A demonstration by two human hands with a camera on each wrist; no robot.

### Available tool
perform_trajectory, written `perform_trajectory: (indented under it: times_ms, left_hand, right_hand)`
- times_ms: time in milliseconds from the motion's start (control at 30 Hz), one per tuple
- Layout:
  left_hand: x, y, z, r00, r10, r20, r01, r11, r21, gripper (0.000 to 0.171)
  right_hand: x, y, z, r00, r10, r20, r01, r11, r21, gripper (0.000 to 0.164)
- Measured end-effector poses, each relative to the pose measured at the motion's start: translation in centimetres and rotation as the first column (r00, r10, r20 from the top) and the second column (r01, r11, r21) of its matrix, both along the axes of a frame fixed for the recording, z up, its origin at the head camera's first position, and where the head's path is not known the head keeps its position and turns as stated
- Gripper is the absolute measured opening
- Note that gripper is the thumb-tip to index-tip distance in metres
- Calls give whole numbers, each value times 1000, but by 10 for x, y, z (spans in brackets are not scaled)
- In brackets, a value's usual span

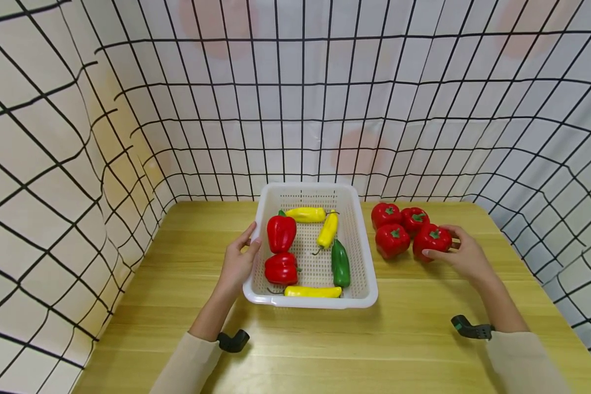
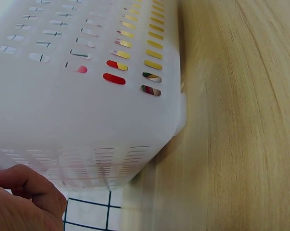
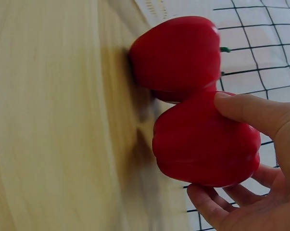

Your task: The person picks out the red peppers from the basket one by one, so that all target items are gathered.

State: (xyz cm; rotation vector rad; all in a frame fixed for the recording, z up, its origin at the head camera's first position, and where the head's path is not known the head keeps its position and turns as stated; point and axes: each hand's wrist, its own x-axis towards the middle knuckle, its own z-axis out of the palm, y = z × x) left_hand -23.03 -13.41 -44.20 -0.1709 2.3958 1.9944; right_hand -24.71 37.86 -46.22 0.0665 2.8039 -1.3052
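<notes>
A white perforated plastic basket [image 1: 309, 302] stands at the middle of the table. My left hand [image 1: 238, 262] holds its left side, thumb on the rim; the left wrist view shows the basket wall [image 2: 77, 115] beside the curled fingers. Inside lie two red bell peppers [image 1: 281, 233], three long yellow peppers [image 1: 328, 230] and a green pepper [image 1: 340, 265]. To the right, my right hand [image 1: 465, 254] grips a red bell pepper [image 3: 207, 142] between thumb and fingers. That pepper is the nearest right one of a tight cluster of red bell peppers [image 1: 392, 241].
The light wooden table [image 1: 295, 350] carries everything. White cloth walls with a black grid [image 1: 315, 98] enclose its back and sides. A black wrist camera [image 1: 233, 341] sits on the left wrist, another [image 1: 471, 328] on the right.
</notes>
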Motion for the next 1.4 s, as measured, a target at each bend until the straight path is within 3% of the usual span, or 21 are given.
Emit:
perform_trajectory:
  times_ms: [133, 367, 467, 1233, 1400]
  left_hand:
    - [8, 3, 13, 1000, -6, -10, 6, 1000, -9, 53]
    - [-7, -2, -16, 1000, 8, -12, -8, 1000, 0, 53]
    - [-9, -3, -21, 1000, 13, -24, -13, 1000, -4, 52]
    - [-9, -4, -23, 999, 19, -31, -19, 1000, 2, 52]
    - [-9, -4, -21, 999, 17, -33, -17, 1000, 6, 51]
  right_hand:
    - [-3, -1, -8, 1000, -14, 11, 15, 1000, -14, 98]
    - [-3, -5, -13, 999, -28, 21, 28, 999, -18, 98]
    - [-2, -5, -12, 1000, -19, 23, 19, 1000, -23, 100]
    - [4, -10, -12, 999, -8, 35, 8, 1000, -4, 110]
    - [4, -14, -7, 997, -63, -50, 63, 998, -8, 99]
